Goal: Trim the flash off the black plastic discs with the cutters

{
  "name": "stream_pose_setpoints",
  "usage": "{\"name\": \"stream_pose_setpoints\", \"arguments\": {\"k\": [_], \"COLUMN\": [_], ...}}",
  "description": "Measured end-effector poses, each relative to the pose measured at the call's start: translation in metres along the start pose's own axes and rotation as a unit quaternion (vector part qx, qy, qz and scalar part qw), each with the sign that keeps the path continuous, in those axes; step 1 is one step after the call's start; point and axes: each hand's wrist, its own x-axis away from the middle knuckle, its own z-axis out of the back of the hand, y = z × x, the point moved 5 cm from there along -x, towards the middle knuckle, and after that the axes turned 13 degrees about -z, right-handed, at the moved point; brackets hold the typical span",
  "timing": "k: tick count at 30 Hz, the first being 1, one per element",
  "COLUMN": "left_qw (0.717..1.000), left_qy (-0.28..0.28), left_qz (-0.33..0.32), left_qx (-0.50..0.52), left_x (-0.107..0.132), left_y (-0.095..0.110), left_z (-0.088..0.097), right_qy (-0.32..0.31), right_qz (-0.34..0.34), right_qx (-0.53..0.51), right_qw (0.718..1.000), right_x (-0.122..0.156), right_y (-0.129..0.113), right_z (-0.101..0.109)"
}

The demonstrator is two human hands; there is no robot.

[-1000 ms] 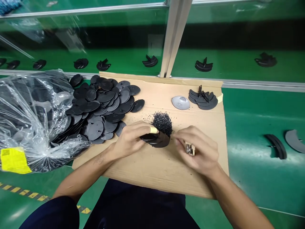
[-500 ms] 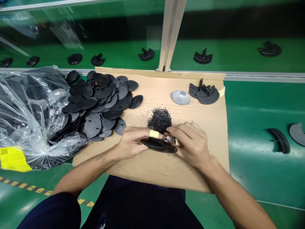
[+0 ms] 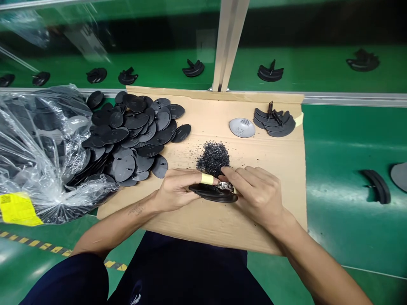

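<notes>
"So, what is the left hand (image 3: 175, 189) doing?"

"It is pinching a black oval part (image 3: 210, 195) by its left end, the fingers nearly closed. A band of yellow tape (image 3: 207, 178) is wrapping one finger."

"And the right hand (image 3: 259, 191)?"

"It is curling almost fully around a pliers-like metal tool (image 3: 225, 185), whose metal head is showing at the right end of the oval part. I cannot tell whether its jaws are biting."

"Where is the part sitting?"

"Between both hands, over the middle of the cardboard sheet (image 3: 197, 226). Just beyond it, a heap of black scraps (image 3: 213, 157) is spreading in loose crumbs."

"What is lying farther off?"

"On the far right of the cardboard, a grey oval piece (image 3: 242, 128) is resting just beside a cluster of black curved parts (image 3: 277, 127). To the left, a pile of black oval discs (image 3: 136, 137) is overlapping the cardboard's edge, and a clear plastic bag (image 3: 41, 156) with a yellow label (image 3: 19, 208) is bulging next to it."

"Anything right of the cardboard?"

"Yes, a black curved strip (image 3: 377, 186) is lying on the green work surface (image 3: 337, 148)."
</notes>
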Motion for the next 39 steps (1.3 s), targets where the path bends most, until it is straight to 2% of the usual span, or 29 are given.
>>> {"name": "stream_pose_setpoints", "arguments": {"k": [5, 8, 11, 14, 17, 20, 23, 27, 30, 32, 33, 36, 39], "left_qw": [0.999, 0.999, 0.994, 0.986, 0.983, 0.981, 0.990, 0.991, 0.975, 0.975, 0.982, 0.999, 0.973], "left_qy": [-0.026, -0.045, -0.088, -0.130, -0.126, -0.123, -0.106, -0.043, -0.051, -0.059, -0.053, 0.004, 0.064], "left_qz": [-0.016, -0.017, -0.022, -0.016, 0.016, 0.030, 0.051, 0.113, 0.124, 0.111, 0.095, -0.017, -0.122], "left_qx": [-0.008, -0.025, -0.060, -0.101, -0.134, -0.144, -0.082, 0.062, 0.175, 0.183, 0.153, -0.037, -0.184], "left_x": [-0.003, -0.009, -0.013, -0.014, -0.013, -0.012, -0.011, -0.011, -0.013, -0.013, -0.013, -0.011, -0.007], "left_y": [0.002, 0.004, 0.004, 0.000, -0.008, -0.010, -0.010, -0.015, -0.014, -0.012, -0.010, 0.003, 0.015], "left_z": [0.002, 0.005, 0.005, 0.005, 0.012, 0.014, 0.012, 0.015, 0.015, 0.014, 0.014, 0.016, 0.017], "right_qy": [-0.057, -0.066, -0.065, -0.106, -0.139, -0.127, -0.100, -0.060, -0.021, -0.002, 0.008, 0.035, 0.049], "right_qz": [-0.015, -0.033, -0.036, -0.042, -0.102, -0.118, -0.085, -0.092, -0.098, -0.075, -0.057, 0.015, 0.066], "right_qx": [-0.015, 0.006, 0.055, 0.048, -0.045, -0.238, -0.331, -0.336, -0.339, -0.309, -0.286, -0.211, -0.167], "right_qw": [0.998, 0.997, 0.996, 0.992, 0.984, 0.956, 0.935, 0.935, 0.936, 0.948, 0.956, 0.977, 0.982], "right_x": [0.003, 0.000, -0.004, -0.005, -0.006, -0.008, -0.009, -0.009, -0.009, -0.008, -0.006, 0.000, 0.004], "right_y": [0.005, 0.009, 0.009, 0.011, 0.020, 0.021, 0.014, 0.012, 0.014, 0.013, 0.012, 0.004, -0.002], "right_z": [-0.002, -0.004, -0.006, -0.011, -0.012, -0.008, -0.002, 0.005, 0.011, 0.013, 0.013, 0.015, 0.022]}}
